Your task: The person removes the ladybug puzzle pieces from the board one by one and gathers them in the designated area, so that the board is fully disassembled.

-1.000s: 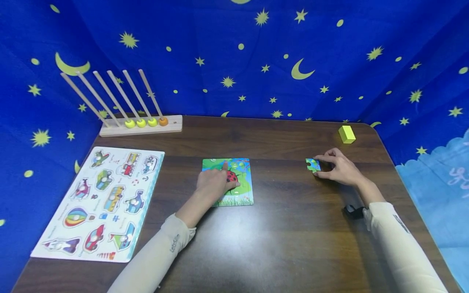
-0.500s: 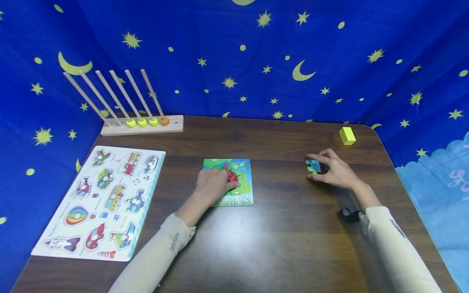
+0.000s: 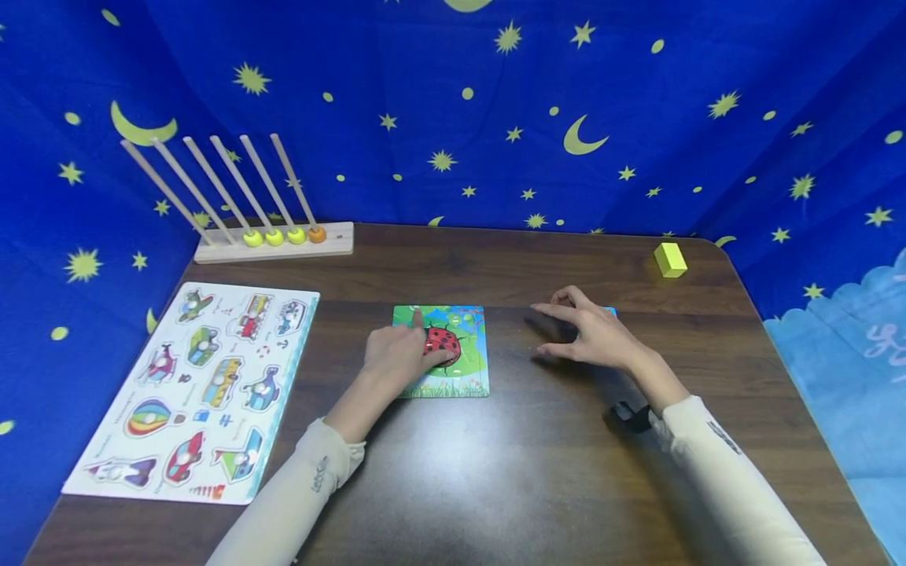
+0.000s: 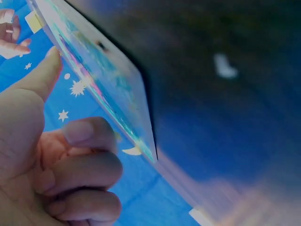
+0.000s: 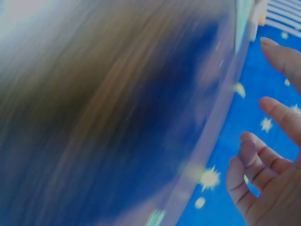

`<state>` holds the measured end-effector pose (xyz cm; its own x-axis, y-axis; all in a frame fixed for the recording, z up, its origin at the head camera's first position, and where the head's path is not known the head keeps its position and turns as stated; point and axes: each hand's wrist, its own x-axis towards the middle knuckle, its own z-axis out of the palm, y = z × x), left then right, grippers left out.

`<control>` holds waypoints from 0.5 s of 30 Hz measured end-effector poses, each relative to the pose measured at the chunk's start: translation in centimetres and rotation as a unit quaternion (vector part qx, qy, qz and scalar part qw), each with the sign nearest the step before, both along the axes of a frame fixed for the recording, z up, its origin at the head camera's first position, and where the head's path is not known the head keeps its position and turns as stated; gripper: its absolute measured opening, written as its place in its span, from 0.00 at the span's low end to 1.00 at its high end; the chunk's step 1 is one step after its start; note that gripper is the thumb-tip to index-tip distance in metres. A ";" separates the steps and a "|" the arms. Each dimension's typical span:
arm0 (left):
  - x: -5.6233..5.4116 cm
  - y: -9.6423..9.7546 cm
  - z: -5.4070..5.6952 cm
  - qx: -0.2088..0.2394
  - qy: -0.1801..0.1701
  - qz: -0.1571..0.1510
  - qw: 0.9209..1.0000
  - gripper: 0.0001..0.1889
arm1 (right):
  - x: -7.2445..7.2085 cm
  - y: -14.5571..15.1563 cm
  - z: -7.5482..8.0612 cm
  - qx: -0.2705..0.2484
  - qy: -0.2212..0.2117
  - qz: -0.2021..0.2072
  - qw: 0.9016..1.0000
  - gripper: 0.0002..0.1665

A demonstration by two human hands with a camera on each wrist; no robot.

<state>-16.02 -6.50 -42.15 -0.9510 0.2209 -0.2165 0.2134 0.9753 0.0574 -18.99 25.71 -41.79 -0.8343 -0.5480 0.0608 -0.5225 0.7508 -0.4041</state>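
Note:
A square ladybug jigsaw puzzle (image 3: 470, 377) lies flat at the middle of the table, a red spotted ladybug on green leaves. My left hand (image 3: 395, 355) is over its left part, with index finger and thumb stretched out. In the left wrist view, the other fingers of the left hand (image 4: 70, 155) curl in beside the puzzle board (image 4: 120, 80), around nothing. My right hand (image 3: 591, 334) hovers right of the puzzle, thumb and forefinger spread apart with nothing between them. Behind its knuckles a corner of a loose blue puzzle piece (image 3: 611, 311) peeks out; the hand hides the rest.
On the left lies a white peg board of vehicle pictures (image 3: 233, 346). Behind it stands a wooden bead stacker (image 3: 340, 240) with upright rods and several yellow and orange beads. A yellow block (image 3: 669, 260) sits at the back right. A blue starry curtain (image 3: 396, 63) closes off the back.
My right hand has let go of the small puzzle piece, left it on the table, and moved left toward the puzzle. My left hand has shifted slightly left, uncovering more of the ladybug.

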 end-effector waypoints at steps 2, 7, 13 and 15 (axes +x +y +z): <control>0.1 -0.3 0.0 -0.009 -0.002 0.007 1.000 0.52 | 0.0 -1.2 0.1 -0.003 0.004 0.014 1.000 0.40; 0.3 -0.6 0.0 -0.022 -0.015 0.027 0.999 0.52 | 0.0 -4.4 0.1 -0.001 0.011 0.033 0.999 0.35; 0.3 -0.9 -0.2 -0.020 -0.026 0.033 0.999 0.51 | -0.4 -8.3 -0.4 -0.014 0.001 0.034 0.999 0.33; 0.3 -1.0 -0.2 -0.022 -0.023 0.033 0.999 0.50 | -0.6 -9.3 -0.7 -0.019 -0.017 0.029 0.999 0.34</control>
